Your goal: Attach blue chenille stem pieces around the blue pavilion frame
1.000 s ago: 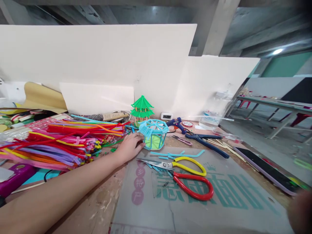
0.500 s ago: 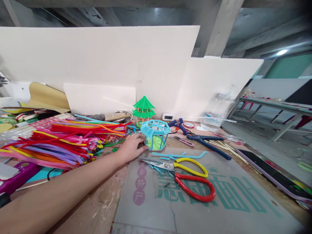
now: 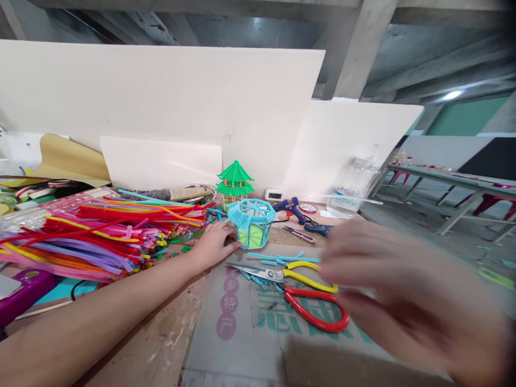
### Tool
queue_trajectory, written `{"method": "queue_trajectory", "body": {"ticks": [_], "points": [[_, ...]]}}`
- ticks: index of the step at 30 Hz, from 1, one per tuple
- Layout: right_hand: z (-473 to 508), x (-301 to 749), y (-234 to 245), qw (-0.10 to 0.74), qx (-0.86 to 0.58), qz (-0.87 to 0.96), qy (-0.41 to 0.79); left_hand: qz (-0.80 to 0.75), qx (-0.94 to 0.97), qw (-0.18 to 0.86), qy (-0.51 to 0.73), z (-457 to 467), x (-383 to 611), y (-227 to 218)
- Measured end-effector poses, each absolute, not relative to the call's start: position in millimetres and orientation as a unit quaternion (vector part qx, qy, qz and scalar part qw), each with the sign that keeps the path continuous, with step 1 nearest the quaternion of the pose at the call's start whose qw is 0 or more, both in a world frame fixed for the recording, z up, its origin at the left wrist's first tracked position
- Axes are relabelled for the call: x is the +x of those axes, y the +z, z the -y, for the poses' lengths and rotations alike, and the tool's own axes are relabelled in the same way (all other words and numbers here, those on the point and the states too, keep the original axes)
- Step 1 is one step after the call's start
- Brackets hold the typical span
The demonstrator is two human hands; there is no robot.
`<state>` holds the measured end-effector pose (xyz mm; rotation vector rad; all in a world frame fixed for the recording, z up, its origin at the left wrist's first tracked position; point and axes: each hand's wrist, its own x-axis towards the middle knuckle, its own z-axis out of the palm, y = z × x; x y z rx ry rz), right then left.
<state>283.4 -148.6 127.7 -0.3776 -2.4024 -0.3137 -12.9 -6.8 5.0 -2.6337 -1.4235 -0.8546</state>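
My left hand point(image 3: 215, 243) rests on the table at the left side of a small light-blue pipe-cleaner pavilion point(image 3: 253, 221). Its thumb and curled fingers hold the lower left edge of that model, which has a fringed roof edge and green panels. My right hand point(image 3: 387, 285), smeared by motion, hangs over the right part of the work sheet with its finger position unclear. Just left of it lie scissors point(image 3: 276, 274) with one yellow and one red handle. Cut pieces of blue pipe cleaner point(image 3: 278, 257) lie between the scissors and the model.
Bundles of coloured pipe cleaners point(image 3: 100, 236) cover the left side. Behind the model stand a green tiered tree-like model point(image 3: 235, 180), a small digital clock point(image 3: 274, 194) and a blue glue gun point(image 3: 293, 208). Pink-handled snips point(image 3: 299, 234) and pliers point(image 3: 318, 228) lie nearby.
My right hand has come into view from the right and covers part of the pliers and the phone area. My left hand stays at the blue model; the view has shifted slightly.
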Motion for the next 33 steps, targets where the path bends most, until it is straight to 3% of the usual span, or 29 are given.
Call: {"method": "queue_trajectory", "body": {"ticks": [3, 5, 9, 14, 22, 33], "points": [[101.3, 248.5, 139.1, 0.276, -0.204, 0.933, -0.110, 0.459, -0.848, 0.015, -0.265, 8.0, -13.1, 6.2], [71.5, 247.4, 126.9, 0.197, -0.280, 0.936, -0.087, 0.438, -0.859, 0.014, -0.264, 9.5, -12.6, 7.3], [32.2, 264.1, 89.8, 0.150, -0.376, 0.914, -0.002, 0.373, -0.888, 0.020, -0.266, 14.4, -10.7, 10.3], [16.4, 266.4, 59.7, 0.179, -0.404, 0.894, 0.068, 0.296, -0.919, 0.023, -0.258, 21.2, -9.5, 16.0], [3.3, 267.5, 39.6, 0.256, -0.403, 0.868, 0.134, 0.374, -0.882, 0.044, -0.283, 22.7, -9.7, 17.5], [6.9, 263.0, 38.0, 0.241, -0.378, 0.887, 0.110, 0.443, -0.852, 0.003, -0.280, 19.0, -9.4, 19.1]]}}
